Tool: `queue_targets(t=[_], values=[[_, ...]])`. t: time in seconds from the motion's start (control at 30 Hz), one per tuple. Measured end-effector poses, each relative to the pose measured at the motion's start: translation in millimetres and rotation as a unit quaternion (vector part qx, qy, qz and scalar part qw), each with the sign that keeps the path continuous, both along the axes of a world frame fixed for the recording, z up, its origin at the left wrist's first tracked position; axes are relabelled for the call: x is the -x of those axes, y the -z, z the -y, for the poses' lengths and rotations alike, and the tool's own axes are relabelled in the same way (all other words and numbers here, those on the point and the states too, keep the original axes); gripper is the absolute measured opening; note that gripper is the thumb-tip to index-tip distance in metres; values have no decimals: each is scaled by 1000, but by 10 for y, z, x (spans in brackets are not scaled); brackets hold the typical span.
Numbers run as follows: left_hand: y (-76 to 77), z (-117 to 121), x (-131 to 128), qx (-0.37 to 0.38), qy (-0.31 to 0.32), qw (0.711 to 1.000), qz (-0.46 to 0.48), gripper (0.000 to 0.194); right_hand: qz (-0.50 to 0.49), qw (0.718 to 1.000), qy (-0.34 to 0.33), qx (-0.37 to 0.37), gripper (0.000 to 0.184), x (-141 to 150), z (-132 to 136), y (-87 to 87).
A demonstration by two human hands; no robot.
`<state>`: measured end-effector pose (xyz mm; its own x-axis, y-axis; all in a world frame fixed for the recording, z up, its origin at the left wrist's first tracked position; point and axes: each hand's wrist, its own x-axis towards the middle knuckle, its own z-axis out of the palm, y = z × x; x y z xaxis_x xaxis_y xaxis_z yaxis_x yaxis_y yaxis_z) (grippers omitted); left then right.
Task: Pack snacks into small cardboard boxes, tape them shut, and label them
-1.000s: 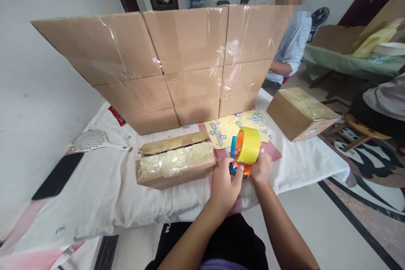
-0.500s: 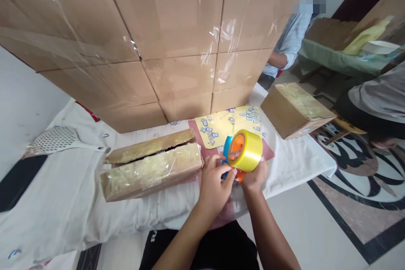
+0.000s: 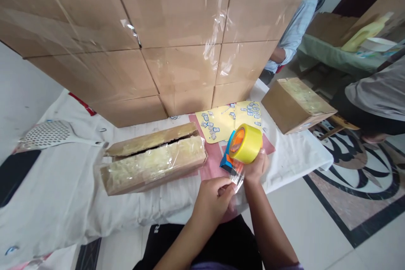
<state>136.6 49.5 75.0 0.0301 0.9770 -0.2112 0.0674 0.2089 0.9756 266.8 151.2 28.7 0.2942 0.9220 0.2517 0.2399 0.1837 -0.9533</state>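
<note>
My right hand (image 3: pixel 255 168) is closed around the handle of a tape dispenser (image 3: pixel 242 147), which has a blue and orange frame and carries a yellow roll of clear tape. My left hand (image 3: pixel 212 196) pinches the free end of the tape (image 3: pixel 236 176) and holds a short clear strip stretched out below the dispenser. Just left of both hands, a long flat cardboard box (image 3: pixel 154 162) lies on the white cloth, its top flaps slightly apart and covered with shiny tape.
A wall of stacked taped cartons (image 3: pixel 164 38) stands behind. A yellow sticker sheet (image 3: pixel 221 122) and another small carton (image 3: pixel 295 103) lie to the right. A white perforated scoop (image 3: pixel 44 134) lies at left. Two other people sit at the right. The table's near edge runs just under my hands.
My left hand has drawn back toward me, pulling a strip of tape out of the dispenser. The dispenser in my right hand stayed nearly in place. The view has tilted down.
</note>
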Motion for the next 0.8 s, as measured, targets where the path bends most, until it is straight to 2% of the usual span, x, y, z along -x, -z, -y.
queue_targets(t=[0.13, 0.23, 0.3, 0.4, 0.57, 0.7, 0.8], values=[[13, 58, -12, 43, 6, 999, 27, 24, -61, 996, 66, -23, 54, 82, -18, -105], [27, 100, -23, 29, 15, 999, 3, 27, -172, 979, 101, -33, 44, 124, -79, -176], [55, 117, -5, 11, 19, 999, -37, 29, -207, 973, 101, -34, 40, 149, -131, -213], [108, 108, 68, -10, 13, 997, -82, 29, -239, 968, 70, -26, 35, 195, -159, -253], [149, 78, 178, -31, 34, 988, -150, 22, -336, 941, -37, -19, 48, 200, 2, -311], [174, 145, 182, -68, 49, 963, -257, 25, -308, 947, -87, -25, 50, 98, 148, -395], [180, 242, 177, -99, 48, 944, -310, 22, -311, 940, -142, 15, 53, 18, 214, -500]])
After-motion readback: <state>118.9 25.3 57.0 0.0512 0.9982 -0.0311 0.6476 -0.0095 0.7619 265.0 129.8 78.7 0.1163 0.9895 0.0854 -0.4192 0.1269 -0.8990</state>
